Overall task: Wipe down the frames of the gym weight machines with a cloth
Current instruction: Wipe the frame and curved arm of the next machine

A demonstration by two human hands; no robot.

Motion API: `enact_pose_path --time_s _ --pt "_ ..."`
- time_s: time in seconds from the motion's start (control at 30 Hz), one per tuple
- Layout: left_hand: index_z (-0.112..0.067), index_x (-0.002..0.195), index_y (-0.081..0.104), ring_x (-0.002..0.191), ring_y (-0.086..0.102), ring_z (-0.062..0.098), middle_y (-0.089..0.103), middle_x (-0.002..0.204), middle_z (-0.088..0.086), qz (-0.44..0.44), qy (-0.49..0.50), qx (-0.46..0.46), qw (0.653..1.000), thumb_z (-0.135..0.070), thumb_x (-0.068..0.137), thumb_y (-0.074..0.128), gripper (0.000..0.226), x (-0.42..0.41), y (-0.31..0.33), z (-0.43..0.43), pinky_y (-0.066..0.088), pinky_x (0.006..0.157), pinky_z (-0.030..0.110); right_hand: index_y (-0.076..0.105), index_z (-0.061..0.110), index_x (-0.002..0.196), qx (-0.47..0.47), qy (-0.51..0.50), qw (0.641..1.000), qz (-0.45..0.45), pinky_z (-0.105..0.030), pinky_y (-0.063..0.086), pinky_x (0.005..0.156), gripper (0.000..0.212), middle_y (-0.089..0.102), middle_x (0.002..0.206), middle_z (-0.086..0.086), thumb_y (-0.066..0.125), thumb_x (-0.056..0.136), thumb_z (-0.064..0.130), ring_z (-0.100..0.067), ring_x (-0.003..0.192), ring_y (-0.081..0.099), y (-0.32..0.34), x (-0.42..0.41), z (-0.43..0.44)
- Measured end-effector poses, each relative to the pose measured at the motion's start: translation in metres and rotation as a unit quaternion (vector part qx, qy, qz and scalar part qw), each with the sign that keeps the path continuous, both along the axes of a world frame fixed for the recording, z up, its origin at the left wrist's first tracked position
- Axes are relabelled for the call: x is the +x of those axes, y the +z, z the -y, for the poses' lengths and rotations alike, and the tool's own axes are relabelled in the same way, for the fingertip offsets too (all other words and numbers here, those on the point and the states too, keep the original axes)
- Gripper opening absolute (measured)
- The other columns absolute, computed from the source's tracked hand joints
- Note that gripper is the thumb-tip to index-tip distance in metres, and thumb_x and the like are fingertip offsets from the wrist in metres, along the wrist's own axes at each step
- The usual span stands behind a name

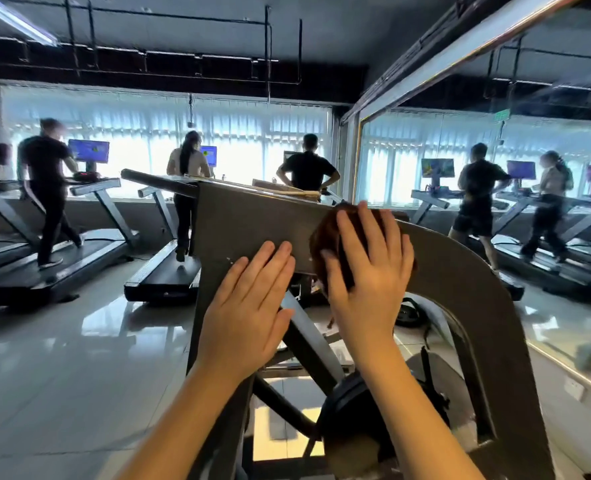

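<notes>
Two bare hands are laid on one grey, matt metal weight-machine frame [249, 216], a flat angular plate that runs into a broad curved arch past the right fingertips. Left hand [249, 317]: palm down on the frame's lower edge, fingers [270, 261] straight and pressed close together, tips resting on the plate, thumb lying alongside, nothing held. Right hand [370, 271]: fingers [349, 226] straight and spread wide, pressing one dark reddish-brown crumpled cloth [323, 237] flat against the frame. The cloth lies under the right palm and fingers and bulges out beyond the thumb and index finger, towards the left hand; it is just beside the left fingertips and does not touch them. One grey diagonal strut [308, 337] of the same machine crosses below both palms, between the wrists. Whether the dark rounded part beneath the right forearm is a pad or a plate cannot be told. Well beyond the fingertips, several black-belted treadmills [162, 271] with grey uprights stand in a row before a bright curtained window, three people on them, backs turned. One lit blue monitor screen [88, 150] stands far beyond the left fingers. One large wall mirror [495, 150] with a metal edge, past the right fingers, repeats the treadmills and walkers. Glossy pale floor tiles [62, 358] spread below and left of the left hand.
</notes>
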State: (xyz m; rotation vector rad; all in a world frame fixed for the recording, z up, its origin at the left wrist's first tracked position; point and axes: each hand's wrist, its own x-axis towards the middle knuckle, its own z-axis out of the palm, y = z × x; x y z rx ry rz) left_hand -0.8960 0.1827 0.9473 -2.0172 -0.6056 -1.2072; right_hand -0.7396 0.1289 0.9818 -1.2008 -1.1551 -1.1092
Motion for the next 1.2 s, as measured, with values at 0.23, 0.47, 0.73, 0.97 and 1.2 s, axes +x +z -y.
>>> enact_pose_path --time_s 0.23,0.47,0.73,0.97,1.2 --pt "-0.008 0.146 0.028 0.145 0.023 0.023 0.028 0.155 0.006 0.012 -0.007 -0.008 1.0 -0.032 0.104 0.019 0.05 -0.001 0.0 -0.001 0.011 0.12 0.037 0.051 0.019 0.136 0.007 0.031 0.999 -0.036 -0.039 0.01 0.117 0.049 0.046 0.146 -0.007 0.055 0.092 0.04 -0.028 0.139 0.031 0.002 -0.009 -0.002" --pt "-0.007 0.143 0.034 0.142 0.027 0.024 0.034 0.151 0.009 0.008 -0.008 -0.011 1.0 -0.035 0.105 0.015 0.051 0.0 0.001 -0.001 0.014 0.118 0.038 0.057 0.017 0.133 0.042 0.052 0.994 -0.085 -0.049 0.018 0.114 0.047 0.049 0.143 -0.008 0.058 0.089 0.033 -0.029 0.138 0.031 0.022 -0.001 -0.001" --pt "-0.008 0.143 0.034 0.142 0.027 0.023 0.032 0.151 0.007 0.006 -0.021 -0.011 1.0 -0.035 0.105 0.015 0.05 -0.002 0.001 -0.001 0.014 0.119 0.037 0.05 0.022 0.138 -0.004 0.077 0.995 -0.056 -0.056 0.018 0.115 0.049 0.044 0.147 -0.004 0.056 0.09 0.03 -0.027 0.142 0.027 0.0 0.002 0.006" --pt "-0.008 0.143 0.034 0.143 0.025 0.022 0.031 0.152 0.007 0.004 -0.024 -0.004 1.0 -0.036 0.105 0.015 0.051 -0.002 0.0 -0.002 0.013 0.119 0.037 0.041 0.031 0.141 -0.023 0.095 0.992 -0.079 -0.029 -0.002 0.118 0.061 0.031 0.152 0.007 0.06 0.085 0.047 -0.016 0.146 0.016 -0.009 -0.009 0.004" --pt "-0.008 0.143 0.035 0.143 0.026 0.022 0.032 0.151 0.007 0.011 -0.03 0.003 0.999 -0.036 0.105 0.017 0.05 -0.001 0.002 -0.005 0.015 0.118 0.038 0.037 0.032 0.143 -0.052 0.111 0.991 -0.05 -0.051 0.012 0.117 0.06 0.033 0.152 0.006 0.058 0.087 0.035 -0.02 0.146 0.019 0.0 -0.014 0.009"
